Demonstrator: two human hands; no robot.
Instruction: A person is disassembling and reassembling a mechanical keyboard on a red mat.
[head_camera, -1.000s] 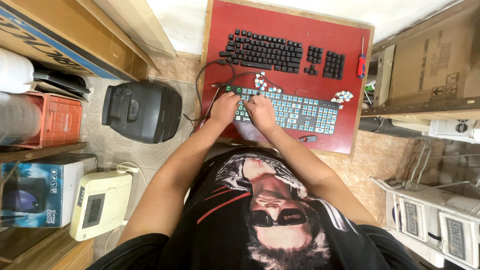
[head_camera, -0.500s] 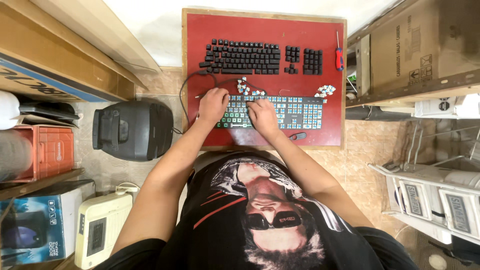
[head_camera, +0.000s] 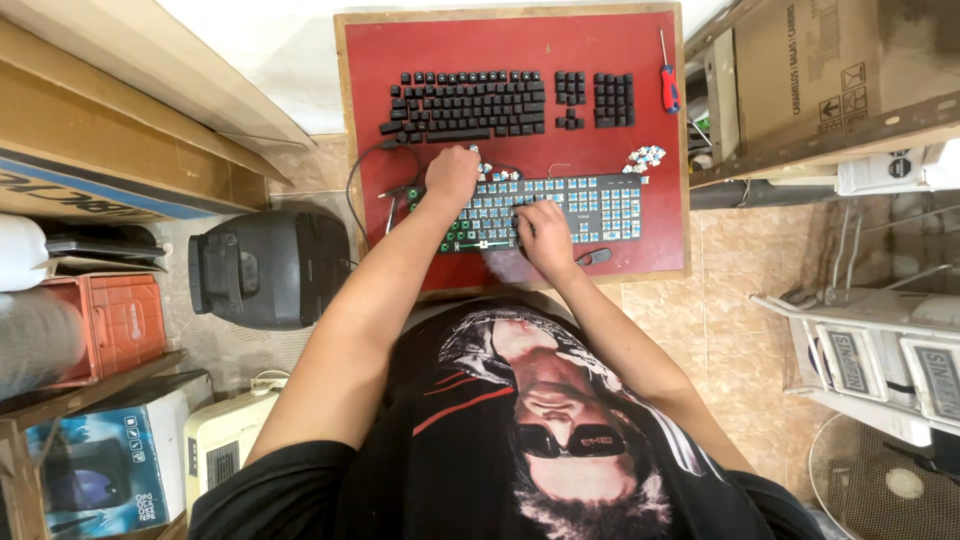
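A keyboard (head_camera: 600, 205) with its keycaps off and blue switches showing lies on a red board (head_camera: 520, 45). My left hand (head_camera: 452, 176) is curled over the keyboard's top left corner, beside a few loose switches (head_camera: 497, 174). My right hand (head_camera: 545, 236) presses down on the lower middle of the keyboard with bent fingers; anything under them is hidden. The black keycaps (head_camera: 470, 103) are laid out in rows farther back on the board. A second pile of loose switches (head_camera: 645, 157) sits at the keyboard's top right corner.
A red-handled screwdriver (head_camera: 668, 90) lies at the board's right edge, a small black piece (head_camera: 595, 257) near its front. A black appliance (head_camera: 265, 265) stands on the floor at left, with an orange crate (head_camera: 120, 320). Cardboard boxes (head_camera: 830, 70) and white units (head_camera: 880, 350) crowd the right.
My left hand has moved from the keyboard's left part up to its top left corner. My right hand has slid slightly toward the front edge. The view has shifted left.
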